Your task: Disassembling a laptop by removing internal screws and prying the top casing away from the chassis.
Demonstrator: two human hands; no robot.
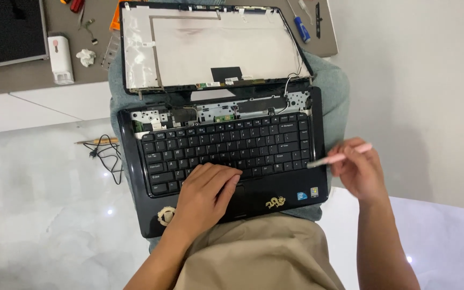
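I see a black laptop [226,156] lying open across the lap, its screen panel removed and hinge strip bare; a slim pink tool [338,158] touches its right edge.

Glossy marble floor [38,225], grey table [28,75], white wall [414,80]

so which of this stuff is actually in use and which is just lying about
In use:
- black laptop, screen panel removed, on the lap
- left hand resting on its keyboard
- right hand holding a pink-handled tool at the keyboard's right edge

Lying about:
- blue screwdriver
- white bottle
- crumpled tissue
- black cable on the floor
- detached screen panel
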